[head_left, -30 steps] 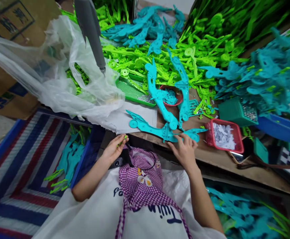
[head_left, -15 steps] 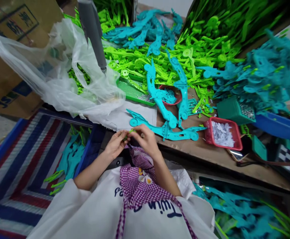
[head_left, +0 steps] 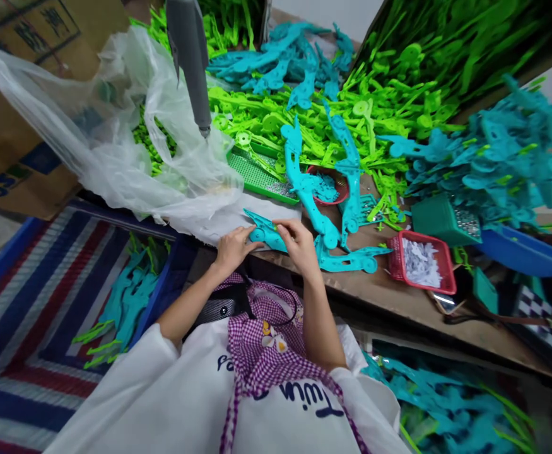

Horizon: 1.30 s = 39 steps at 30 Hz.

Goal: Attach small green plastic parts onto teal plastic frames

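A long turquoise plastic part (head_left: 267,237) with a round hub at its left end lies at the table's front edge. My left hand (head_left: 234,251) grips that left end between thumb and fingers. My right hand (head_left: 299,247) pinches a small green plastic piece (head_left: 276,227) against the top of the part; most of the piece is hidden by the fingertips. Two more turquoise parts, a near one (head_left: 306,195) and a far one (head_left: 349,176), stretch away behind, the nearer meeting the held one around its middle.
A grey power screwdriver (head_left: 193,69) hangs above a clear plastic bag (head_left: 115,145). Behind lie heaps of green parts (head_left: 266,120). A green tray (head_left: 252,169) holds screws; a red basket (head_left: 399,265) holds whitish pieces. Left stands a striped-lined bin (head_left: 34,315).
My hands were together near my apron with a small green piece between them. They have moved forward and apart onto the turquoise part, the left taking hold of its end.
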Tool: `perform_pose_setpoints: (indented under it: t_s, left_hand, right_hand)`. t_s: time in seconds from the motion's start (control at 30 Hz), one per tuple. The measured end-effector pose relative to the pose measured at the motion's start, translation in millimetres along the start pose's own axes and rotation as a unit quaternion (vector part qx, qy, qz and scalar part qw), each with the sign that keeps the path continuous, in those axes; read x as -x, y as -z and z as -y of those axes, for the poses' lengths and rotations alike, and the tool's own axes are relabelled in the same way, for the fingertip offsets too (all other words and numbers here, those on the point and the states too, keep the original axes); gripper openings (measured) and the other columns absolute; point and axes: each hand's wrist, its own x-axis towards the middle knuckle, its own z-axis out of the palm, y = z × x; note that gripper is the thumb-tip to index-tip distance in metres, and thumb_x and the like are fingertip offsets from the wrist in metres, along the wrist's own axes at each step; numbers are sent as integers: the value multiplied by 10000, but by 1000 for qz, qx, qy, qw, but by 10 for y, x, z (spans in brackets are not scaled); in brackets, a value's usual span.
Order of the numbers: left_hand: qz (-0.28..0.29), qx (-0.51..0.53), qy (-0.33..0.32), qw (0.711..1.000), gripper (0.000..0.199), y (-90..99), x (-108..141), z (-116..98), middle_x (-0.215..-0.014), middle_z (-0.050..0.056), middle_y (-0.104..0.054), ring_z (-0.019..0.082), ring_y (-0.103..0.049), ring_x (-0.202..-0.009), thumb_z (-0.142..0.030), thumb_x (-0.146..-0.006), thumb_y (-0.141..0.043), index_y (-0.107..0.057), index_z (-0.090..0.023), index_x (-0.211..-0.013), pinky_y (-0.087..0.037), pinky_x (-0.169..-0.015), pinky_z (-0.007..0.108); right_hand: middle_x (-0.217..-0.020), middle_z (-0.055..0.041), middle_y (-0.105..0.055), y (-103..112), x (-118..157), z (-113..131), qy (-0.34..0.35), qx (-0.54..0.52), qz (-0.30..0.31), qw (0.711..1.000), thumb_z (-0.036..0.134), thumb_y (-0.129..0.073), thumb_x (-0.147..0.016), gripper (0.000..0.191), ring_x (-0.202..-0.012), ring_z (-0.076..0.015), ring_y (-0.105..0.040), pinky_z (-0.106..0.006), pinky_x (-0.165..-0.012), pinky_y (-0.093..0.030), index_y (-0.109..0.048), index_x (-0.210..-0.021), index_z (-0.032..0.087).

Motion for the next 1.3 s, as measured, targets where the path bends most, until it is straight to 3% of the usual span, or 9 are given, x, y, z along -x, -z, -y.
perform_pose_setpoints:
  t_s: [0.2, 0.47, 0.67, 1.13, 1.3]
  left_hand:
    - [-3, -4, 13, 1000, 476, -5, -22, 6, -895, 76, -692, 222, -629, -848, -484, -801, -716, -706, -244, -1213, -398, -724, 262]
    - [6, 28, 27, 999, 459, -6, -38, -3, -915, 78, -703, 217, -628, -840, -480, -813, -706, -714, -231, -1199, -390, -724, 272]
    - [11, -5, 22, 1000, 430, -1, -51, -15, -895, 65, -705, 216, -627, -813, -488, -810, -706, -720, -259, -1173, -379, -691, 270]
    - [17, 20, 28, 999, 408, 24, -71, -20, -899, 69, -706, 222, -630, -838, -460, -813, -709, -728, -237, -1153, -391, -713, 275]
    - [-7, 146, 36, 989, 404, 70, -30, 2, -856, 46, -671, 192, -590, -813, -392, -719, -809, -740, -212, -1074, -408, -754, 269]
  right_hand:
    - [-885, -75, -678, -78, -261, -216, 42, 107, 69, 991, 379, -525, -940, 241, -815, -193, -610, -331, -782, -493, -661, -947, 180]
    - [-887, -67, -659, -68, -283, -264, 73, 123, 94, 985, 347, -505, -956, 224, -828, -183, -597, -315, -788, -481, -645, -901, 181]
    - [-925, -73, -646, -128, -362, -299, 114, 152, 165, 968, 359, -463, -987, 256, -862, -189, -595, -309, -796, -466, -652, -961, 188]
    - [-927, -86, -684, -265, -329, -455, 93, 156, 129, 975, 376, -478, -983, 275, -916, -210, -613, -340, -854, -474, -675, -938, 190]
    - [-991, -106, -667, -152, -247, -381, 130, 101, 113, 980, 447, -515, -961, 347, -958, -217, -621, -363, -880, -504, -666, -1116, 176]
